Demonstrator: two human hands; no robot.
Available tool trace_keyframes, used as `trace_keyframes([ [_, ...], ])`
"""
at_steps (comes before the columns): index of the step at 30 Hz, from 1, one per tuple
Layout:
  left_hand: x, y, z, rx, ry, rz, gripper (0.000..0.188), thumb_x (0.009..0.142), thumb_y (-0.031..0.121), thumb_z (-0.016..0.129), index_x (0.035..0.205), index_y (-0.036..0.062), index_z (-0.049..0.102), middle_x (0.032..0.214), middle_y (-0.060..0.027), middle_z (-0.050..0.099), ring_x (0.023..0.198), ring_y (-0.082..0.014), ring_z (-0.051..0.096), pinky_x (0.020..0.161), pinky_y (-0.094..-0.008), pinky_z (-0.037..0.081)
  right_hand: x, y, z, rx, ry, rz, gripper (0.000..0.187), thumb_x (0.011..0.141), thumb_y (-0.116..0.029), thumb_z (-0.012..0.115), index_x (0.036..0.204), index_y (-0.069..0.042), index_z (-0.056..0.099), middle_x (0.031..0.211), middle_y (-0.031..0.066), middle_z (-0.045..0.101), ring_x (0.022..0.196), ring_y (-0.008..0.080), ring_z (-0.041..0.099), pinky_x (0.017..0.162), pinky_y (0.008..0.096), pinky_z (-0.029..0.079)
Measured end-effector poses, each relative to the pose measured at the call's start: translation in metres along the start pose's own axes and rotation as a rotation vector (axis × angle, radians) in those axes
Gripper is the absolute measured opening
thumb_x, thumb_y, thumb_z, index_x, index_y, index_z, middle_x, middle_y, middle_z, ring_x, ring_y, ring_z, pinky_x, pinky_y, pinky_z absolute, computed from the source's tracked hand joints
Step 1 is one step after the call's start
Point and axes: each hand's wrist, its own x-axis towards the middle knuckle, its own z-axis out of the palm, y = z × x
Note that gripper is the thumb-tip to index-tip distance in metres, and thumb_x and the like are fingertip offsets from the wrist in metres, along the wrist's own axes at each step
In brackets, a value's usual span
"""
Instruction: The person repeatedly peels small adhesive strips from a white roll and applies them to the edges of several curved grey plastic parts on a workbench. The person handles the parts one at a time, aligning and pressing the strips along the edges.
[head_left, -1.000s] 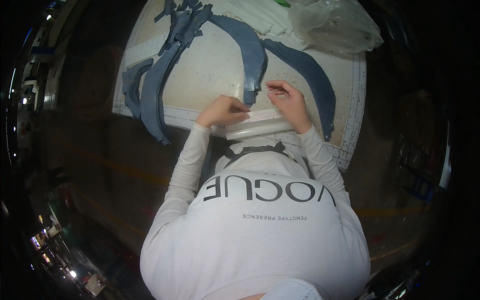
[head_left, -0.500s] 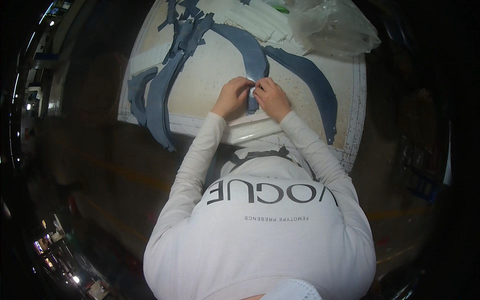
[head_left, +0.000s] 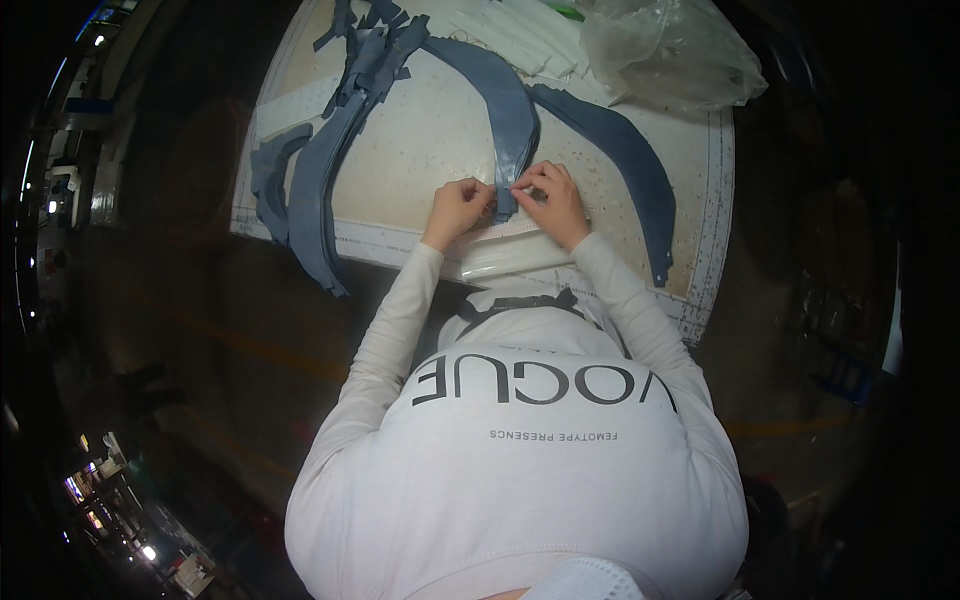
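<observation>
A curved blue-grey fabric strip [head_left: 507,112] lies near the middle of the table, its narrow end pointing toward me. At that end my left hand [head_left: 461,211] is closed, its fingertips pinched at the strip's left edge. My right hand [head_left: 553,205] pinches the right edge between thumb and forefinger, with the other fingers bent above. What lies under the fingertips is too small to make out. A second curved blue-grey strip [head_left: 625,150] rests on the right, apart from my hands.
A bunch of blue-grey strips [head_left: 325,190] spreads along the table's left side, some hanging over the front edge. White strips [head_left: 525,40] and a clear plastic bag [head_left: 670,55] lie at the back. White material [head_left: 512,255] sits at the table's front edge [head_left: 380,262].
My hands have moved slightly nearer to me and apart, uncovering more of the strip's narrow end. The pale spot between my fingers no longer shows.
</observation>
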Motion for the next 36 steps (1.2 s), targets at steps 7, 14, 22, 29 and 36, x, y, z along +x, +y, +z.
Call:
trace_keyframes([
  [7, -0.005, -0.015, 0.009, -0.090, 0.049, -0.089, 0.024, 0.094, 0.018, 0.060, 0.092, -0.0045, 0.066, 0.074, -0.0081, 0.070, 0.060, -0.0128, 0.066, 0.057, -0.0259, 0.052, -0.017, -0.005, 0.017, -0.043, -0.026, -0.043, 0.010, 0.078, -0.010, 0.074, 0.087, -0.006, 0.072, 0.093, 0.0049, 0.061, 0.093, 0.0245, 0.056, 0.081, 0.0353, 0.049],
  [14, -0.005, -0.013, 0.008, -0.131, 0.024, -0.174, 0.019, 0.093, 0.016, 0.060, 0.093, -0.0021, 0.066, 0.072, -0.0073, 0.069, 0.057, -0.0148, 0.064, 0.054, -0.0278, 0.051, -0.018, -0.007, 0.020, -0.381, -0.013, -0.335, 0.010, 0.077, -0.012, 0.073, 0.087, -0.009, 0.072, 0.093, 0.0007, 0.060, 0.095, 0.0209, 0.058, 0.077, 0.0333, 0.051],
  [22, 0.000, 0.028, 0.019, 0.376, 0.335, 0.632, 0.025, 0.079, 0.011, 0.075, 0.099, 0.0017, 0.063, 0.097, -0.0125, 0.060, 0.078, -0.0271, 0.066, 0.068, -0.0343, 0.053, -0.009, -0.016, -0.005, -0.089, 0.238, -0.080, 0.016, 0.072, -0.005, 0.076, 0.086, -0.010, 0.074, 0.088, 0.0033, 0.061, 0.089, 0.0231, 0.057, 0.075, 0.0349, 0.049],
  [29, 0.006, 0.046, 0.024, 0.626, 0.215, 0.596, 0.030, 0.075, 0.015, 0.078, 0.099, 0.0038, 0.064, 0.095, -0.0119, 0.064, 0.085, -0.0325, 0.064, 0.074, -0.0407, 0.052, -0.012, -0.006, -0.027, -0.102, 0.318, -0.057, 0.016, 0.073, -0.004, 0.077, 0.087, -0.011, 0.075, 0.087, 0.0029, 0.062, 0.086, 0.0225, 0.058, 0.073, 0.0336, 0.048],
  [36, 0.019, 0.054, -0.003, 0.468, -0.019, 0.621, 0.029, 0.081, 0.007, 0.070, 0.110, 0.0050, 0.065, 0.094, -0.0123, 0.065, 0.087, -0.0300, 0.067, 0.073, -0.0358, 0.054, -0.024, -0.005, -0.021, -0.003, 0.217, 0.035, 0.013, 0.075, -0.004, 0.074, 0.087, -0.009, 0.072, 0.087, 0.0051, 0.063, 0.088, 0.0249, 0.059, 0.078, 0.0357, 0.049],
])
